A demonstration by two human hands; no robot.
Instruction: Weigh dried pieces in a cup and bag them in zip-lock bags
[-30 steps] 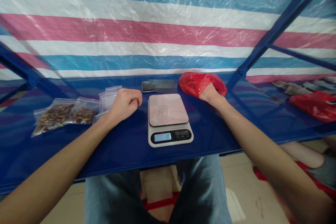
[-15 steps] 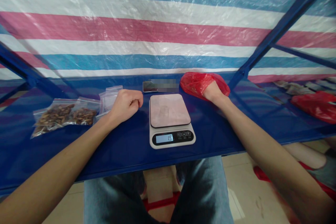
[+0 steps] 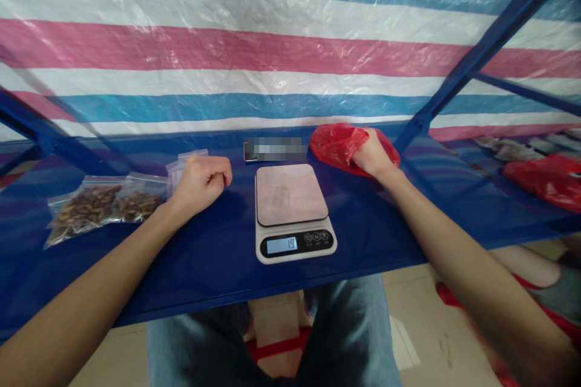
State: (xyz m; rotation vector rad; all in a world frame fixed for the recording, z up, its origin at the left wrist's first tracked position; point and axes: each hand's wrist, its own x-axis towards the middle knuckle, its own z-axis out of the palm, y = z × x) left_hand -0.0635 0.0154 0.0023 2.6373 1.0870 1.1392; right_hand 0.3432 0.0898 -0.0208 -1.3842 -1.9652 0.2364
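Note:
A white kitchen scale [image 3: 293, 211] with a pinkish platter sits in the middle of the blue shelf [image 3: 218, 248]; its display shows digits. My left hand [image 3: 200, 180] rests as a closed fist left of the scale, just in front of a stack of empty clear zip bags [image 3: 181, 166]. My right hand [image 3: 373, 154] is at the mouth of a red plastic bag [image 3: 338, 142] behind and right of the scale, its fingers partly hidden in the plastic. Two filled zip bags of brown dried pieces [image 3: 102, 205] lie at the left.
A dark phone [image 3: 252, 150] lies behind the scale against the striped tarp wall [image 3: 272, 54]. Blue frame bars [image 3: 476, 48] rise at the right. Another red bag [image 3: 542, 175] and small packets lie on the shelf far right. My jeans-clad legs [image 3: 345, 332] show below.
My right hand has drawn back out of the red bag, so more of it shows. My left fist has slid slightly left. The view shifted a little.

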